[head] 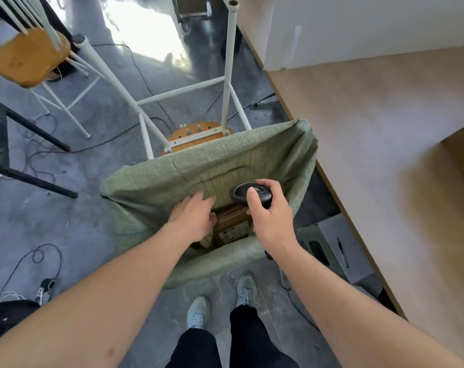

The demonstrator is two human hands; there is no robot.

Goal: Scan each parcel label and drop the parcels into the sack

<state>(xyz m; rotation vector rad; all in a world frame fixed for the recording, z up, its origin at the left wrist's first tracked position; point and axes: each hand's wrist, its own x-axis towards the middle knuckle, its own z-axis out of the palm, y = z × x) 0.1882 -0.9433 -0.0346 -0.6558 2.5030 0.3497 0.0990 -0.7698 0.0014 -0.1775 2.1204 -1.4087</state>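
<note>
Inside the sack (151, 181), parcel (232, 224) half hidden, left hand (192, 216) fingers relaxed, right hand (269, 211) gripping scanner (242, 192).

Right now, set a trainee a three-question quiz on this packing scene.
1. True or false: the right hand grips the black scanner.
2. Where is the labelled cardboard parcel?
A. On the wooden table
B. Inside the green sack
C. On the floor beside the shoes
3. Fill in: the left hand reaches into the sack with its fingers ____ and grips nothing.

Key: 1 true; 2 B; 3 straight.
</note>
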